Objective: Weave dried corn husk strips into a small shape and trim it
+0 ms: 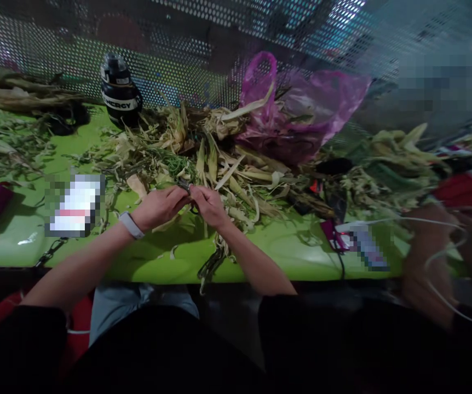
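So, both hands meet at mid-table, just above the near edge of the husk pile (219, 158). Left hand (160, 207) & right hand (209, 207) are curled, fingertips pressed together on a small dark piece (186, 188) pinched between them; can't tell exactly what it is. The piece sits at the top of both hands, right where thumbs & forefingers touch, w/ the pile directly behind it. A pale band (131, 225) wraps the left wrist.

Containers: a purple plastic bag (301, 115) slumps at the back of the pile, right of centre, a pale husk strip threaded thru its handle loop; inside is too dim to make out. A black bottle (119, 90) stands upright at back left, cap on, contents hidden.

All of it rests on the green table (22, 241). At far right another person's hand (425, 262) is blurred, near a white cable (445, 221).
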`<state>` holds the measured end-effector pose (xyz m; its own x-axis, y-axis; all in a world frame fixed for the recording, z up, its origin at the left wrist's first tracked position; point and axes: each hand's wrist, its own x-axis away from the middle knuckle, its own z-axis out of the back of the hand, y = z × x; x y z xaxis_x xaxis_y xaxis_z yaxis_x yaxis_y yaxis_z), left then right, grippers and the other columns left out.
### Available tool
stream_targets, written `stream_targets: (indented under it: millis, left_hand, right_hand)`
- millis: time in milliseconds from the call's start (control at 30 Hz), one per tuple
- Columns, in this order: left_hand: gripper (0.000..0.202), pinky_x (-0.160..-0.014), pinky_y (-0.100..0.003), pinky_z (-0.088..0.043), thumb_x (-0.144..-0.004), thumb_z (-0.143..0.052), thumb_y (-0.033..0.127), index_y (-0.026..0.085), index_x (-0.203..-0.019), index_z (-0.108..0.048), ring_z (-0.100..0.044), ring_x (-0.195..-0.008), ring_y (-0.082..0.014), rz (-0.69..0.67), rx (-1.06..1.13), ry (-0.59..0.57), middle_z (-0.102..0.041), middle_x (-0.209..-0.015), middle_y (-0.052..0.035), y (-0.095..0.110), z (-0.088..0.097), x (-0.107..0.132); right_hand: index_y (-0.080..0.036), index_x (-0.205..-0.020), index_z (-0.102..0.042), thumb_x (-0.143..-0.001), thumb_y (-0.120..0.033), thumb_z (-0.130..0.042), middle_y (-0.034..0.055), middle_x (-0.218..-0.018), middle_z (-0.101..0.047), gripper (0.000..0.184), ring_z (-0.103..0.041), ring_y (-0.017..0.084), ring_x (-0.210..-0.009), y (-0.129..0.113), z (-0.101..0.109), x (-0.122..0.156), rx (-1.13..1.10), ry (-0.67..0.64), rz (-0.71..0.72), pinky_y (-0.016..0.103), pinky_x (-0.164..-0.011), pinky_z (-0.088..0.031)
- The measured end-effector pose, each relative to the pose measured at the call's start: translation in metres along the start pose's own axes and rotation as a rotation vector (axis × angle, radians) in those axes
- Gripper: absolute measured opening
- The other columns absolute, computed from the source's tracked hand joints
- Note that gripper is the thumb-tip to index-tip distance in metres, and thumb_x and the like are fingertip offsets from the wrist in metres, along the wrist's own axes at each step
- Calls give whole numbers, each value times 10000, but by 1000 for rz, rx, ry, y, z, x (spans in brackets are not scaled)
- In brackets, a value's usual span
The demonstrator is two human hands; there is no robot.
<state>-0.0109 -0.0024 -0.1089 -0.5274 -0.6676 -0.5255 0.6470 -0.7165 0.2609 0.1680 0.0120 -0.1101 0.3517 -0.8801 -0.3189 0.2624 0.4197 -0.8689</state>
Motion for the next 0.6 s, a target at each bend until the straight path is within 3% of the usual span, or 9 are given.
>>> stream_targets:
  millis: [167, 367, 600]
  left_hand:
    - [278, -576, -274, -366, -987, -344, 344, 153, -908, -529, -530, -630, -153, 8, 56, -65, -605, -776, -70, 1, 5, -1]
    - [247, -616, -276, -395, -980, -355, 334, 153, -957, -522, -541, -668, -159, 27, 218, -119, -601, -805, -70, 3, 13, -4]
    - [213, -619, -284, -370, -941, -426, 330, 183, -874, -565, -537, -642, -167, 67, 340, -185, -593, -755, -49, 3, 22, -7]
  right_hand:
    - [-194, -665, -461, -932, -574, -370, -13, -656, -431, 473, -425, 118, -634, -2, 2, 2, 59, -24, 102, 262, -620, -347]
    - [-203, -781, -492, -933, -595, -350, -35, -616, -427, 444, -415, 112, -576, -4, 12, 3, 10, -192, 80, 249, -562, -347]
    - [-206, -820, -508, -951, -536, -352, -1, -731, -499, 388, -459, 127, -664, -18, 25, 4, 240, -256, 251, 267, -662, -391]
